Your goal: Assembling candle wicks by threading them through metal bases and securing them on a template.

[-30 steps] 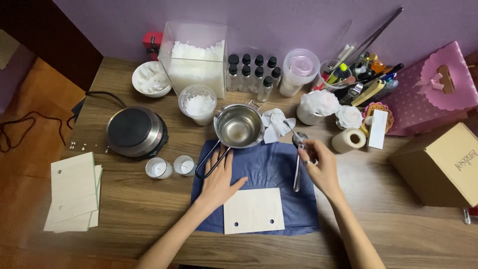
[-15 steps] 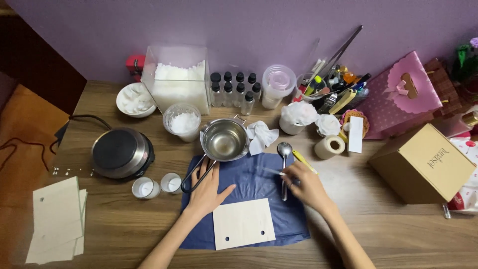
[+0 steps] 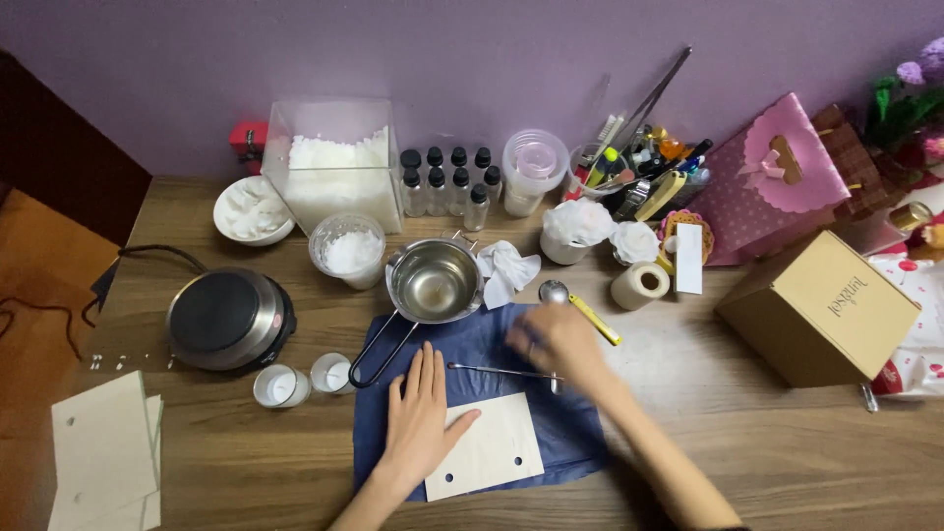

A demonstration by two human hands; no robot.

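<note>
The left hand point(image 3: 418, 413) is laid flat and unclenched on the blue cloth point(image 3: 472, 339), grasping nothing; its thumb side is touched by the pale board with holes point(image 3: 489, 450), which lies just to that hand's right. The right hand point(image 3: 557, 340) is blurred, so whether anything is clasped cannot be told. A thin metal tool point(image 3: 497, 370) is seen just below its fingers, and a spoon with a yellow handle point(image 3: 582, 307) just beyond them (bowl toward the steel pot point(image 3: 433, 282), which stands beyond the left fingertips). The step in hand is judged to be the laying out of tools on the cloth. A steadied board and a clean pinch on the thin tool would be called for next.
</note>
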